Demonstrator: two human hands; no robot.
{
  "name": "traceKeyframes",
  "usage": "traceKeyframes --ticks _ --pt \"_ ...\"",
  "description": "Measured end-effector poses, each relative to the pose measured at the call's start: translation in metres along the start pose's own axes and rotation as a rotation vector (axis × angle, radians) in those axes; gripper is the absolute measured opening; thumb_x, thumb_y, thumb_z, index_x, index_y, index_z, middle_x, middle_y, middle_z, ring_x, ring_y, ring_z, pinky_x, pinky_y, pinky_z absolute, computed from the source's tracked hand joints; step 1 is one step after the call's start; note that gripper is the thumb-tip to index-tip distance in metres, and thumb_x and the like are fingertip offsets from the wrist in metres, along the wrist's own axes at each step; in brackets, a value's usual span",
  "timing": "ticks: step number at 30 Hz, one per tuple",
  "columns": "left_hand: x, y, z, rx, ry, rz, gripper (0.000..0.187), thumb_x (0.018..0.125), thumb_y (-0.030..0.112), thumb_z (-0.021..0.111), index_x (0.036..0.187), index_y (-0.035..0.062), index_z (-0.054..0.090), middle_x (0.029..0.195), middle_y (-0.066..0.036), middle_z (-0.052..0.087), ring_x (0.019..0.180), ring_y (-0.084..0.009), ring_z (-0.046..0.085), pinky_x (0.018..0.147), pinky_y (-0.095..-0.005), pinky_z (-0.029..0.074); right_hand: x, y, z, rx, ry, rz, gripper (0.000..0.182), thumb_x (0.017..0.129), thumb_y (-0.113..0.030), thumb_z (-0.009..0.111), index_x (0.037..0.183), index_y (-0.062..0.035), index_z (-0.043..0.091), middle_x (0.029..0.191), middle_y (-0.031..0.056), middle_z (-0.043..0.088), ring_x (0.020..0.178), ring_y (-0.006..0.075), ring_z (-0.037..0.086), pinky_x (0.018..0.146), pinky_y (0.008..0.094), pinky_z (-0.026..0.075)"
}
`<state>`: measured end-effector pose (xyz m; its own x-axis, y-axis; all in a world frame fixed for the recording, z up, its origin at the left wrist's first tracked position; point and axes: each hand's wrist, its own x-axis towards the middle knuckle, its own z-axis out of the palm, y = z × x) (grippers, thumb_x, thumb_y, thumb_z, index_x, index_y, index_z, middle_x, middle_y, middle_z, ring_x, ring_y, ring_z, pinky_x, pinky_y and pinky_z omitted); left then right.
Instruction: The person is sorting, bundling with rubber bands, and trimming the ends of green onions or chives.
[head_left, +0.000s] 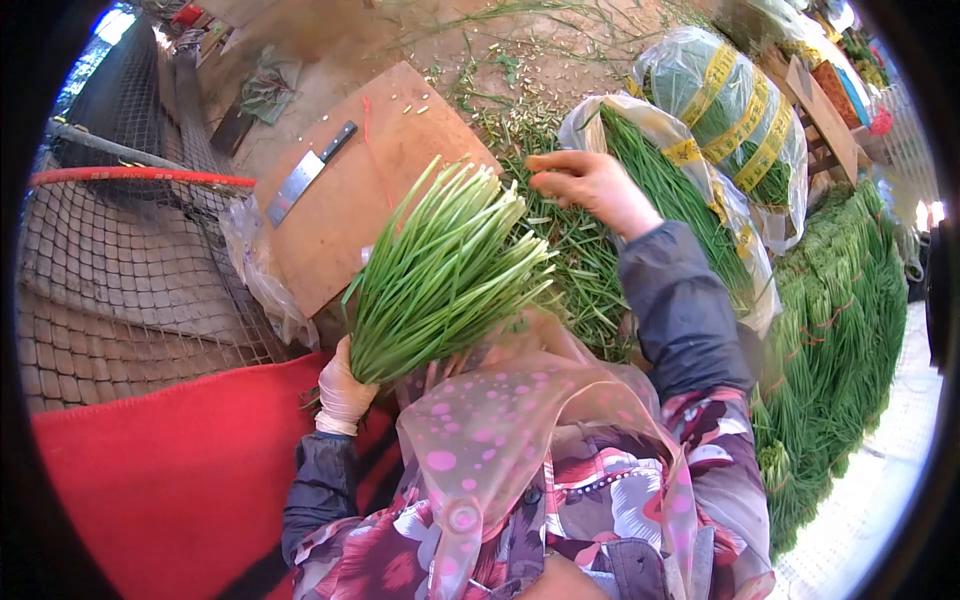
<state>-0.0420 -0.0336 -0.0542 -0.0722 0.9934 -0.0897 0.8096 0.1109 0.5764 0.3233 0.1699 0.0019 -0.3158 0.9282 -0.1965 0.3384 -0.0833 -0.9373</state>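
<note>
A thick bunch of garlic chives (440, 275) lies fanned out in front of my body, its pale cut ends pointing up and to the right. My left hand (347, 388), in a thin whitish glove, is closed around the green lower end. To the right of the pale ends, my right hand (592, 190) hangs over the trimmings, apart from the bunch. Its fingers are loosely bent and spread, with an orange-brown tip on one, and nothing shows between them. A cleaver (308, 175) with a black handle rests on the wooden board (400, 120) behind the bunch.
Loose green trimmings (585, 270) cover the ground beneath my right hand. Plastic-wrapped chive bundles (715, 110) and an opened bag of chives (665, 180) stand at right, beside a long stack of tied bunches (835, 330). Left are netting (130, 270) and a red cloth (180, 460).
</note>
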Motion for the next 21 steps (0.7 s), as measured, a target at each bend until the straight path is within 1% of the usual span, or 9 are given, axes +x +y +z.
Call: traceKeyframes --ticks 4,6,7,10,15,18,19,20,21 --pt "-0.002 0.002 -0.003 0.067 0.024 0.041 0.059 0.071 0.018 0.076 0.122 0.0011 0.051 0.098 -0.019 0.067 0.090 -0.0331 0.067 0.075 -0.0361 0.053 0.027 0.010 0.030 -0.123 -0.076 -0.050 0.028 0.078 -0.028 0.075 0.089 -0.0025 0.070 0.076 0.0041 0.066 0.072 0.0103 0.059 0.068 0.0270 0.048" --pt "-0.001 -0.003 -0.001 0.014 0.007 0.033 0.059 0.072 0.018 0.076 0.122 0.0013 0.051 0.096 -0.019 0.068 0.089 -0.0336 0.067 0.075 -0.0362 0.053 0.026 0.014 0.032 -0.326 -0.016 -0.113 0.036 0.075 -0.041 0.073 0.086 -0.0067 0.071 0.073 0.0123 0.066 0.073 0.0254 0.065 0.069 0.0353 0.049" --pt "-0.002 -0.002 -0.002 0.014 0.002 0.032 0.059 0.072 0.018 0.076 0.122 0.0013 0.051 0.096 -0.019 0.068 0.089 -0.0336 0.067 0.075 -0.0362 0.053 0.023 0.009 0.034 -0.364 0.004 -0.059 0.027 0.079 -0.031 0.075 0.081 -0.0045 0.070 0.064 0.0033 0.061 0.060 0.0124 0.056 0.060 0.0286 0.047" --pt "0.001 0.005 -0.005 -0.011 -0.011 0.047 0.058 0.072 0.017 0.075 0.123 0.0013 0.050 0.096 -0.018 0.068 0.089 -0.0328 0.067 0.075 -0.0357 0.053 0.024 0.019 0.039 -0.306 0.042 0.057 0.026 0.079 -0.032 0.074 0.082 -0.0062 0.070 0.065 0.0021 0.062 0.059 0.0114 0.055 0.060 0.0281 0.047" --pt "0.001 -0.013 -0.002 -0.069 -0.098 -0.003 0.058 0.073 0.016 0.076 0.122 0.0012 0.049 0.099 -0.018 0.068 0.091 -0.0284 0.068 0.077 -0.0341 0.053 0.016 0.036 0.029 -0.603 0.304 -0.141 0.037 0.083 -0.042 0.066 0.079 -0.0054 0.068 0.072 0.0155 0.065 0.064 0.0312 0.063 0.063 0.0388 0.050" --pt "0.000 -0.012 -0.002 -0.225 -0.137 -0.058 0.059 0.072 0.012 0.076 0.123 0.0016 0.049 0.102 -0.014 0.068 0.093 -0.0225 0.067 0.081 -0.0317 0.052 0.005 0.064 -0.040 -0.678 0.441 0.215 0.030 0.084 -0.037 0.064 0.083 -0.0071 0.069 0.069 0.0157 0.065 0.064 0.0285 0.064 0.063 0.0371 0.050" --pt "0.001 -0.021 0.002 -0.229 -0.135 -0.057 0.059 0.072 0.012 0.076 0.123 0.0016 0.049 0.102 -0.014 0.068 0.093 -0.0225 0.067 0.081 -0.0317 0.052 -0.004 0.093 -0.062 -1.035 0.416 0.177 0.027 0.082 -0.033 0.063 0.084 -0.0064 0.069 0.073 0.0132 0.067 0.068 0.0261 0.066 0.064 0.0380 0.051" --pt "0.001 -0.039 0.009 -0.356 -0.162 -0.058 0.059 0.072 0.010 0.076 0.123 0.0020 0.049 0.104 -0.012 0.068 0.094 -0.0199 0.066 0.083 -0.0305 0.051 -0.014 0.115 -0.067 -1.259 0.165 0.477 0.027 0.080 -0.032 0.061 0.084 -0.0064 0.070 0.078 0.0096 0.069 0.072 0.0252 0.067 0.065 0.0402 0.053" --pt "0.000 -0.051 0.014 -0.480 -0.189 -0.058 0.059 0.071 0.007 0.077 0.124 0.0024 0.049 0.105 -0.010 0.068 0.096 -0.0172 0.065 0.084 -0.0294 0.050 -0.051 0.152 -0.068 -1.526 -0.078 0.262 0.026 0.081 -0.030 0.058 0.084 -0.0080 0.071 0.084 0.0090 0.070 0.076 0.0246 0.068 0.066 0.0417 0.053"
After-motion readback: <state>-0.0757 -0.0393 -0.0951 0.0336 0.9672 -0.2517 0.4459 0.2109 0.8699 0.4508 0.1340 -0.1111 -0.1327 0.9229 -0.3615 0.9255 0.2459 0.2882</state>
